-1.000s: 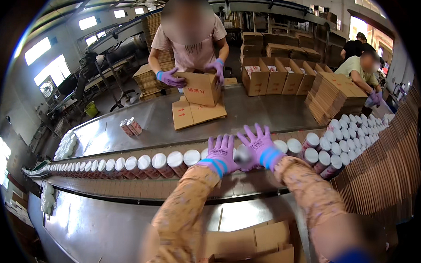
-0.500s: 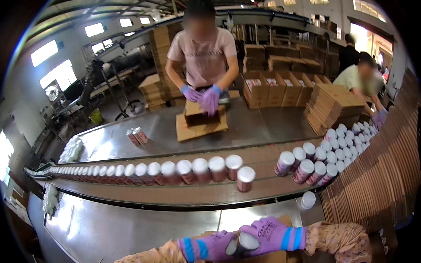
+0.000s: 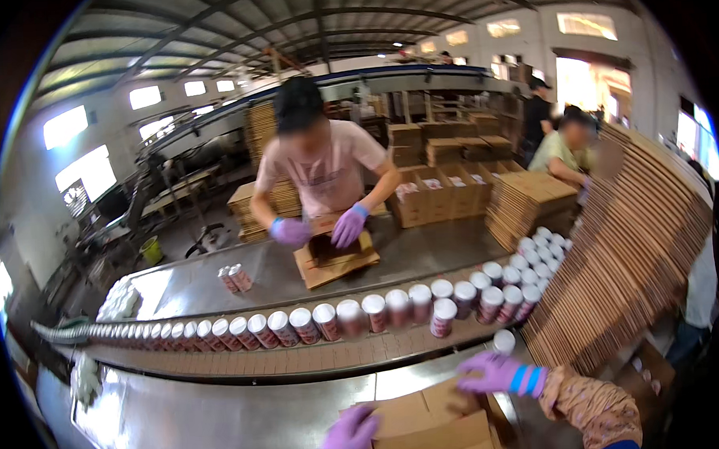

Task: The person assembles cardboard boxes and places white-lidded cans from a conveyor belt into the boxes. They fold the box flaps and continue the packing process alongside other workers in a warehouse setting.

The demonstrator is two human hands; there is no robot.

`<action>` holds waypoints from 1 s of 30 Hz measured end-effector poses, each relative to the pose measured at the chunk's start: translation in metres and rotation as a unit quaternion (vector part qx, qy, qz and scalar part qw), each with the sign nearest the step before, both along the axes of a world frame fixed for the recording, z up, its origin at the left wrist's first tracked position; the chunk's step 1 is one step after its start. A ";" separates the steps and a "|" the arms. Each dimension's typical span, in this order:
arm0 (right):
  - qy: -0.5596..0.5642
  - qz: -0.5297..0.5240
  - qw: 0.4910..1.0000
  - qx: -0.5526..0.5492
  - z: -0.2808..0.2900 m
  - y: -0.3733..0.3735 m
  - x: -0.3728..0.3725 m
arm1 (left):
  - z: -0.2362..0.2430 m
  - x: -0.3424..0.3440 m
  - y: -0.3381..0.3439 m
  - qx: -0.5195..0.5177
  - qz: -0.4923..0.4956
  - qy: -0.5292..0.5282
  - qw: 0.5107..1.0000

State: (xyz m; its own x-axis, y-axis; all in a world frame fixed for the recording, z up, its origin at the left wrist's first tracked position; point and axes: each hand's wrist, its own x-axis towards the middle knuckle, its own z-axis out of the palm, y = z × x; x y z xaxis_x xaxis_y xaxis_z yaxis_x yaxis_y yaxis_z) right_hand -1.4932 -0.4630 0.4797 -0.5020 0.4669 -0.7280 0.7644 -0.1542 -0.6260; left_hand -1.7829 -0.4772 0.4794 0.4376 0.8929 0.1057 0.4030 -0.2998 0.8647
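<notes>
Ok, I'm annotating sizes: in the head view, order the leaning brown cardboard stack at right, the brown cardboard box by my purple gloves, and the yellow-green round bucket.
1. Leaning brown cardboard stack
2. Brown cardboard box, cut off by the lower edge
3. Yellow-green round bucket, farthest from the camera

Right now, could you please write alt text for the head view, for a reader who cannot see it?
A person's purple-gloved left hand and right hand are at a brown carton. Beyond, white-topped cans line a conveyor; across it, a co-worker handles another box.
</notes>
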 end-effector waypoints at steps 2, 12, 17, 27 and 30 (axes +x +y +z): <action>0.083 -0.149 0.985 0.032 -0.028 -0.039 0.059 | 0.005 -0.027 -0.046 -0.223 -0.107 0.277 0.928; 0.286 -0.297 0.789 0.456 -0.042 -0.247 0.045 | -0.094 0.052 -0.094 -0.336 0.044 -0.146 0.930; 0.102 -0.533 0.628 0.558 -0.035 -0.364 0.116 | -0.142 0.240 -0.121 -0.393 -0.116 -0.112 0.905; -0.284 -0.549 0.614 0.492 -0.047 -0.397 0.220 | -0.082 0.381 -0.101 0.036 -0.348 -0.042 0.936; -0.326 -0.527 0.423 0.661 -0.006 -0.365 0.171 | -0.007 0.266 0.007 0.012 -0.168 0.068 0.983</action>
